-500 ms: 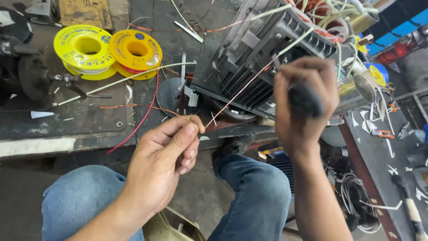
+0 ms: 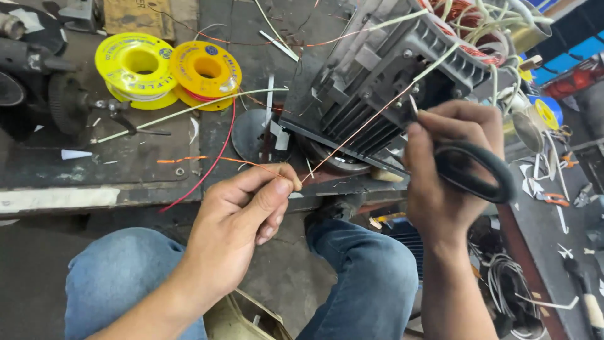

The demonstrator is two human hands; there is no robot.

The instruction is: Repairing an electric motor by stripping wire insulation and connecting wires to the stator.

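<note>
Copper wire [image 2: 352, 135] runs taut from the motor [image 2: 377, 75] at the bench's front edge to the left hand [image 2: 242, 217], pinched finger-to-thumb, while the right hand [image 2: 443, 170], closed round black scissors [image 2: 472, 170], has not visibly cut it.

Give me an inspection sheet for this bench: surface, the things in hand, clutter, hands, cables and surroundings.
Surface: dark, worn metal workbench, scratched and littered.
Job's things: thin copper wire stretched taut from the finned motor housing to the left hand; black-handled scissors in the right hand.
Clutter: two yellow wire spools, white paper scraps, a round metal disc.
Grippers: left hand pinches the wire end between thumb and forefinger; right hand holds the scissors at the wire by the housing.
Cables: red wire trailing off the bench edge; white sleeved leads around the copper windings.
Surroundings: blue-jeaned knees below; tools and wire coils on the floor at right.
</note>
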